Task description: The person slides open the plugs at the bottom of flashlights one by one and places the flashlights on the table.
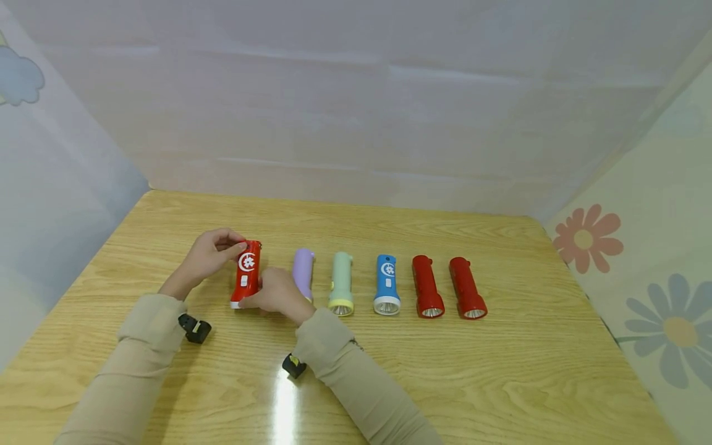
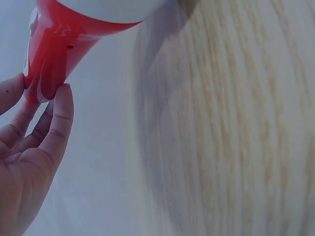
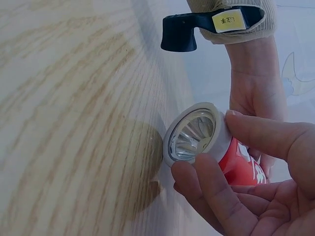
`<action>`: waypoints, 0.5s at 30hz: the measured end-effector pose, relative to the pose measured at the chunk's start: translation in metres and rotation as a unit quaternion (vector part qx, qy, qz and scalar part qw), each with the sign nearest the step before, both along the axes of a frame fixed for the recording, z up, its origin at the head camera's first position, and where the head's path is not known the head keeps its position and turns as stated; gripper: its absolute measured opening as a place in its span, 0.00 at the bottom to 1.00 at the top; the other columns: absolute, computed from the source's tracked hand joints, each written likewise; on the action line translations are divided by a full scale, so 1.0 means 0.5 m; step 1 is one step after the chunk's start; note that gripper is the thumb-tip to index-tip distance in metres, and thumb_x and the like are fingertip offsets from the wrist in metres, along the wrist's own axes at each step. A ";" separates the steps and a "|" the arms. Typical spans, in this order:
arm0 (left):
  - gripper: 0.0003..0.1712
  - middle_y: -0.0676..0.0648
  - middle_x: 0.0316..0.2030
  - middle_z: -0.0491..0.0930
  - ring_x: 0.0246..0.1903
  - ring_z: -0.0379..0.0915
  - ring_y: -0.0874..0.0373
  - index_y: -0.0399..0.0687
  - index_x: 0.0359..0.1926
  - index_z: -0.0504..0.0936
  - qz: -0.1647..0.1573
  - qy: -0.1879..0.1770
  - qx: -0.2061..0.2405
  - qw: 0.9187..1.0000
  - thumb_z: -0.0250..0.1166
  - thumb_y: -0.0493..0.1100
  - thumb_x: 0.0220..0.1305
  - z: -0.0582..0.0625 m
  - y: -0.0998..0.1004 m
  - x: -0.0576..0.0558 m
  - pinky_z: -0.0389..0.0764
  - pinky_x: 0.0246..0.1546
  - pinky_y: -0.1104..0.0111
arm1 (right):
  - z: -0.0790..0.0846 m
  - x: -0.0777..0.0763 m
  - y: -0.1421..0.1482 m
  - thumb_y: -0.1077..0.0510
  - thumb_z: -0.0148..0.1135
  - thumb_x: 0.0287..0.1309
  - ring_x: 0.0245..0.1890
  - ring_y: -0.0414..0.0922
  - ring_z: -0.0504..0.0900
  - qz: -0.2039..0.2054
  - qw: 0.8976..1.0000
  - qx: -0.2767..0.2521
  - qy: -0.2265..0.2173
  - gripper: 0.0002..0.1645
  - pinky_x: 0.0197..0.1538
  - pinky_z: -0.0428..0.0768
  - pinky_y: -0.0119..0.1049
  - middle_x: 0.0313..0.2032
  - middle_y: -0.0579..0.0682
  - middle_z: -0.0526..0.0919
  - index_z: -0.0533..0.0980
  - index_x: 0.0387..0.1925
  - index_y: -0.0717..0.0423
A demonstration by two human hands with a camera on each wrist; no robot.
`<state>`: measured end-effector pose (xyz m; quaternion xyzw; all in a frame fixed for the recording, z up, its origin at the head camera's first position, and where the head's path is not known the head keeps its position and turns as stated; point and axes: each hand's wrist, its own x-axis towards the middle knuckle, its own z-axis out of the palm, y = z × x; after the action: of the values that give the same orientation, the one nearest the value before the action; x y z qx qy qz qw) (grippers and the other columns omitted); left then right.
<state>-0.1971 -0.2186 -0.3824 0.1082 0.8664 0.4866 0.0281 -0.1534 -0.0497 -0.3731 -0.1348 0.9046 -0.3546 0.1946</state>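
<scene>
A red flashlight with a white rim and white printed emblem (image 1: 246,272) is at the left of the row, its lens end toward me. My left hand (image 1: 207,258) pinches its tail end between thumb and fingers; the left wrist view shows the red body (image 2: 61,46) at the fingertips. Around the lens end, my right hand (image 1: 280,293) grips the white rim with thumb and fingers. The clear lens (image 3: 194,135) faces the camera in the right wrist view. Just right of that hand lies a purple flashlight (image 1: 303,271), its lower end partly hidden.
Farther right along the row lie a pale green flashlight (image 1: 342,276), a blue flashlight (image 1: 387,284) and two plain red flashlights (image 1: 426,284) (image 1: 466,285). They rest on a wood-grain table (image 1: 500,383). A pale sheet (image 1: 356,123) hangs behind the table's back edge.
</scene>
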 end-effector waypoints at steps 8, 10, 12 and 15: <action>0.15 0.37 0.39 0.76 0.30 0.75 0.62 0.32 0.44 0.74 0.009 -0.003 0.006 1.000 0.57 0.41 0.64 -0.003 0.000 -0.001 0.78 0.36 0.61 | 0.002 0.001 0.000 0.53 0.73 0.41 0.13 0.41 0.77 -0.006 1.000 -0.003 -0.002 0.15 0.16 0.67 0.26 0.09 0.44 0.73 0.74 0.17 0.53; 0.15 0.37 0.39 0.76 0.31 0.75 0.62 0.32 0.44 0.74 0.009 -0.002 0.007 1.000 0.57 0.42 0.64 -0.003 0.000 -0.001 0.78 0.37 0.61 | 0.003 0.001 0.000 0.53 0.73 0.41 0.12 0.41 0.77 -0.008 1.000 0.000 -0.003 0.15 0.16 0.67 0.26 0.09 0.44 0.73 0.74 0.17 0.54; 0.16 0.37 0.40 0.76 0.31 0.75 0.62 0.32 0.45 0.74 0.009 -0.002 0.008 1.000 0.57 0.42 0.64 -0.002 0.000 0.000 0.77 0.37 0.61 | 0.003 0.001 -0.001 0.52 0.73 0.41 0.11 0.40 0.76 -0.009 1.000 0.008 -0.002 0.15 0.15 0.66 0.26 0.09 0.44 0.73 0.74 0.18 0.54; 0.16 0.37 0.40 0.76 0.31 0.75 0.62 0.31 0.45 0.74 0.009 0.002 0.008 1.000 0.57 0.42 0.64 0.000 0.000 0.003 0.77 0.38 0.59 | 0.003 0.000 -0.003 0.52 0.73 0.41 0.10 0.38 0.73 -0.012 1.000 0.017 0.000 0.16 0.15 0.66 0.26 0.09 0.45 0.73 0.74 0.19 0.54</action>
<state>-0.1957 -0.2188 -0.3822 0.1015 0.8633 0.4939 0.0205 -0.1532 -0.0512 -0.3717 -0.1210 0.9119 -0.3417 0.1923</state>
